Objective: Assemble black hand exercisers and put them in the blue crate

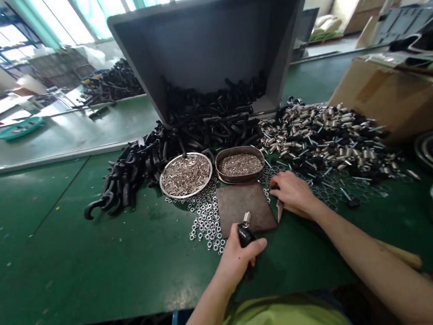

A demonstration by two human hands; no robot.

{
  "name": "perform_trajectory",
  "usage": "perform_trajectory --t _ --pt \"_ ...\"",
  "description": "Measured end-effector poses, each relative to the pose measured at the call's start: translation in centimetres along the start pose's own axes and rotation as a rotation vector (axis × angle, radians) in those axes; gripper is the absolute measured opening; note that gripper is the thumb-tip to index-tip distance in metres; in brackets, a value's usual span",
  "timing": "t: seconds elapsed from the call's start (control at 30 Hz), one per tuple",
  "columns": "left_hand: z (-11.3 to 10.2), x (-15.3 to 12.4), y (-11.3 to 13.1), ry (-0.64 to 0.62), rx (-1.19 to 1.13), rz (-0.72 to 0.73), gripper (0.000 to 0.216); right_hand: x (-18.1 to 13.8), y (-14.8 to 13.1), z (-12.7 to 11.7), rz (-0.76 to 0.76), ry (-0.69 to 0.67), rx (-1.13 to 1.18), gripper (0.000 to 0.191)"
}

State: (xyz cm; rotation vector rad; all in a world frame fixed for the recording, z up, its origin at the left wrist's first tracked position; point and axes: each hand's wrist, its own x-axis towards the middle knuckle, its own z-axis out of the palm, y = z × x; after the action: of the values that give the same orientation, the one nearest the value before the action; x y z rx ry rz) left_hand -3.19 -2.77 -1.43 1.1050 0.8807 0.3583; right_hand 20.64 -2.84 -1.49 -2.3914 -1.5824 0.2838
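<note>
My left hand is wrapped round a black curved plastic part, with a coiled silver spring standing up from its end. This part is held over the front of a brown metal plate. At the plate's right edge, my right hand is closed, thumb and fingertips together near the scattered thin rings. A pointed metal tool sticks out beneath that hand; the rest of it is hidden. Small eyelet rings lie left of the plate.
Behind the plate stand a round dish of small pins and an oval tin of tiny parts. Black hooks spill from a tipped grey bin. Spring-fitted pieces are heaped right, near a cardboard box. A wooden handle lies under my right forearm.
</note>
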Motion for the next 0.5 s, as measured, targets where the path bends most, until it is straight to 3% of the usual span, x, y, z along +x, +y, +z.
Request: perform_trajectory --t 0.2,0.27,0.4,0.5 --pt "-0.9 0.7 0.4 0.011 -0.156 0.027 0.042 0.0 -0.5 0.3 -0.021 0.027 0.019 0.012" --pt "-1.0 1.0 0.3 0.004 -0.245 -0.005 0.044 -1.3 -1.9 0.0 -0.063 0.015 0.243 0.011" --pt "-0.3 1.7 0.2 -0.075 -0.421 -0.103 0.057 -5.0 -5.7 -0.8 -0.152 -0.135 0.925 0.015" --pt "0.6 1.8 0.3 -0.104 -0.466 -0.125 0.059 -6.9 -7.8 -0.8 -0.168 -0.184 0.854 0.013"
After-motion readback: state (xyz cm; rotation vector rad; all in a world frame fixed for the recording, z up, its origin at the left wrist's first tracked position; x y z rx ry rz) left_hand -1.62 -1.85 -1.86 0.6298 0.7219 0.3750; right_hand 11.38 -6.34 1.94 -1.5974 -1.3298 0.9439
